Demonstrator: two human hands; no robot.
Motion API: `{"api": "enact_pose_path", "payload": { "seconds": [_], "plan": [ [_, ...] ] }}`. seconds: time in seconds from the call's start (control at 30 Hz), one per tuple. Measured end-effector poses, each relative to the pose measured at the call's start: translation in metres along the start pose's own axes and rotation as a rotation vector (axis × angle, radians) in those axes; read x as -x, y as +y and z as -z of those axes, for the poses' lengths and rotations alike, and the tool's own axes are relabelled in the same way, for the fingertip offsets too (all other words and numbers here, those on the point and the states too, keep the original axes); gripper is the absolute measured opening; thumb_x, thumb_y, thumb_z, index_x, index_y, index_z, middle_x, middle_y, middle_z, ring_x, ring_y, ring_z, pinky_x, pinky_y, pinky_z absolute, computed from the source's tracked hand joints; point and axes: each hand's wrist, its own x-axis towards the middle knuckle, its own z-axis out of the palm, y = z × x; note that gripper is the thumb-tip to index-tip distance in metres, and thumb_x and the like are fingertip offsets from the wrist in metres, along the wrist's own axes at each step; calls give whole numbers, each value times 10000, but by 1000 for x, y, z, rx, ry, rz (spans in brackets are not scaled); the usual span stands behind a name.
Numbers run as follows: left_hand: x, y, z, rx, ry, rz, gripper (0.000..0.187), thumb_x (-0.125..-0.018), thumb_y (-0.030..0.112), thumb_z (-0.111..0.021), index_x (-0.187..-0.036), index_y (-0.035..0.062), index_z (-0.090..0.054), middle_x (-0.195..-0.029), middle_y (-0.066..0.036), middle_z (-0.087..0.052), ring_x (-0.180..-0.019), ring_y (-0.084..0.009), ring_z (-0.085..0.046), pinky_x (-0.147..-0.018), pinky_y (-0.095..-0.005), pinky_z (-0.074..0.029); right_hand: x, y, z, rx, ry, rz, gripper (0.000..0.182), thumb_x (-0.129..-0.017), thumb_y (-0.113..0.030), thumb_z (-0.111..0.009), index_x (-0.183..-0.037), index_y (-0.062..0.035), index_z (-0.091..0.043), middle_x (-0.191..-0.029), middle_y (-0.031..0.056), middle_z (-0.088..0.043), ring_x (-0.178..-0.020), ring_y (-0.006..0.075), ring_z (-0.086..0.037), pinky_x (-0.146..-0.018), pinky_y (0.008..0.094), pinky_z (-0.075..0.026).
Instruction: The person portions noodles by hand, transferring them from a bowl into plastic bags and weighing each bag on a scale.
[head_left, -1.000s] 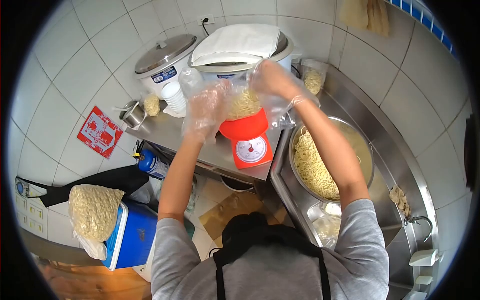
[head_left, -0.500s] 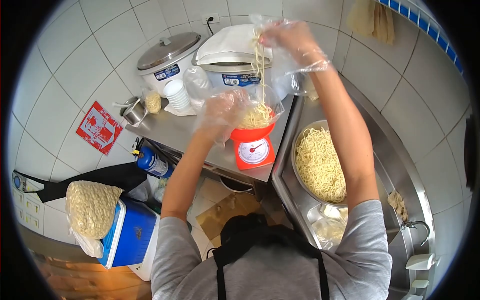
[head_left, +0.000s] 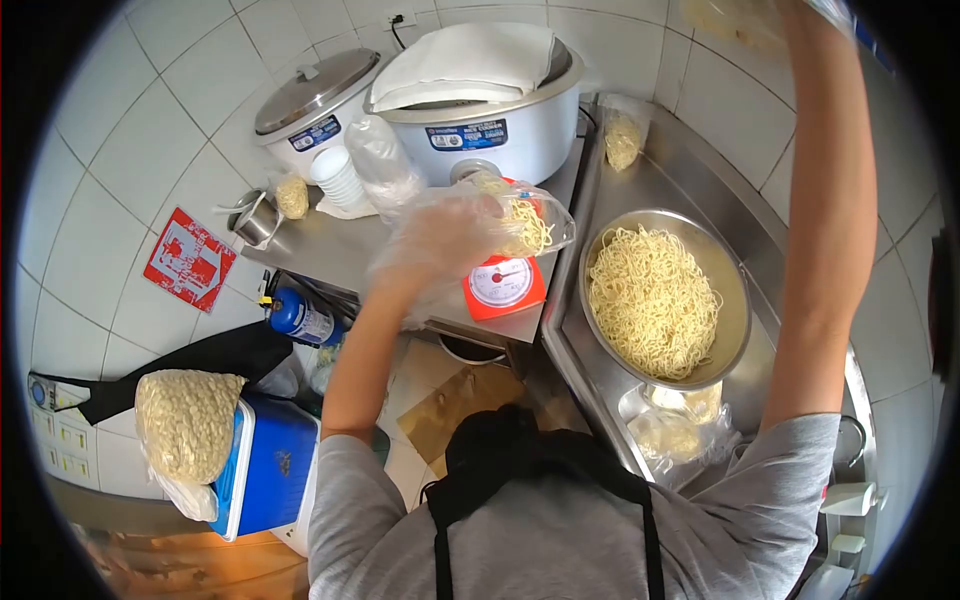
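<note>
Gripping a bag of noodles (head_left: 532, 228), left hand (head_left: 450, 232) blurred, right hand (head_left: 828, 10) cut off, grip unclear

It's a kitchen (white-tiled); rice cookers (head_left: 520, 140) line a steel counter (head_left: 325, 247).

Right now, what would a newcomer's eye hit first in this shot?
Probably the big metal bowl of pale noodles, right of centre. Next, the bright red scale near the steel counter's corner, with the plastic-covered left hand holding a clear bag with noodles in it just above the dial. Then the bulky bag of pale pieces by the blue box, lower left.
</note>
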Motion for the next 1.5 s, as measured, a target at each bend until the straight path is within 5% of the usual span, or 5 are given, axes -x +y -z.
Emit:
{"api": "enact_pose_path", "payload": {
  "seconds": [0.43,0.5,0.67,0.87,1.5],
  "plan": [
    [59,5,47,386,-172,364,215,-799,223,-671,-976,101,-674,-792,-120,-635,-622,-166,-550,-615,-288,-448,238,67,26,288,-1121,-811,378,-785,-318,-687,-931,30,-670,-745,99,-653,-699,191,-614,-620,317,-498],
    [60,13,39,405,-158,308,218,-806,220,-662,-987,98,-668,-778,-122,-630,-612,-169,-546,-607,-290,-449,329,155,5,-371,-962,-442,393,-776,-371,-691,-914,-3,-688,-750,100,-663,-686,190,-605,-633,322,-493],
    [41,46,33,414,-104,242,181,-808,215,-655,-957,117,-678,-737,-125,-626,-597,-217,-563,-590,-314,-464,316,47,-39,-27,-1134,-750,311,-759,-346,-717,-872,-57,-691,-670,85,-626,-643,169,-586,-637,296,-480],
    [11,52,6,9,-41,132,183,-827,269,-613,-972,161,-642,-715,-152,-629,-681,-293,-628,-606,-391,-492,352,19,-86,-252,-234,-902,424,-743,-385,-729,-719,9,-576,-595,60,-551,-556,125,-518,-541,327,-441],
    [13,8,-9,85,45,161,211,-720,226,-697,-875,119,-601,-724,-93,-614,-717,-298,-589,-632,-398,-451,293,53,-99,-272,-743,-842,226,-726,-211,-697,-839,-17,-671,-734,96,-651,-662,160,-606,-616,314,-478]
  ]
}}
